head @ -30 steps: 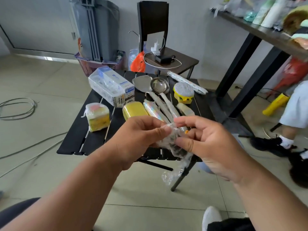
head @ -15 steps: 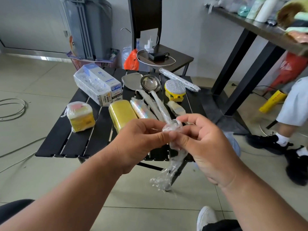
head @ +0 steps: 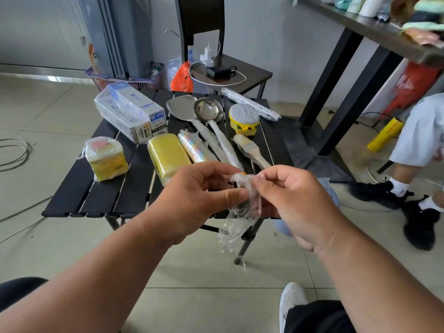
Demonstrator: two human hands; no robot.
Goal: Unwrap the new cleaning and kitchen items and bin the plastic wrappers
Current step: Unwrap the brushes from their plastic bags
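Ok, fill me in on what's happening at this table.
A person is pinching a crumpled clear plastic wrapper between the left hand and right hand, above the near edge of the black slatted table. Still wrapped on it: a yellow sponge, spatula, ladle and brush.

both hands raised together, left hand [head: 194, 200] and right hand [head: 298, 203] pinching.

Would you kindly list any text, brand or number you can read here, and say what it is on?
"0.5": on the end of the wrapped box, only just legible.
Other print on the box: too blurred to read.
Marks on the yellow tube and the red bag: unreadable.
Nothing else shows text.
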